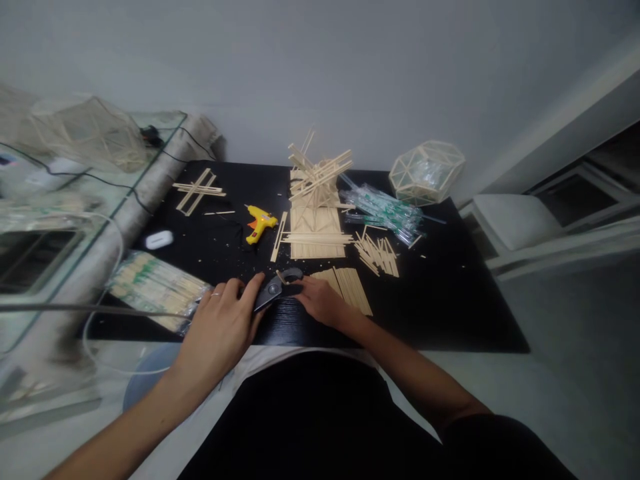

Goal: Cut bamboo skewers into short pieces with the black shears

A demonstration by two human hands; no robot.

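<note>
At the table's front edge, my left hand (225,313) is wrapped round the handles of a pair of pruning shears (273,290), whose curved blades point to the right. A short bit of wooden stick (282,277) shows between the blades. My right hand (320,300) is closed right beside the blade tips, its fingers pinched on what looks like the same stick, mostly hidden by the hand. Just behind that hand lies a flat row of wooden sticks (350,287). Farther back, a wooden stick structure (317,183) stands on a stick panel (315,220).
On the black table (440,300) are a yellow glue gun (260,223), crossed sticks (200,191), a white case (159,240), cut sticks (379,253), plastic wrappers (385,210) and a packet of sticks (155,287). A stick-framed polyhedron (427,172) sits back right. A glass-topped surface (145,177) adjoins left.
</note>
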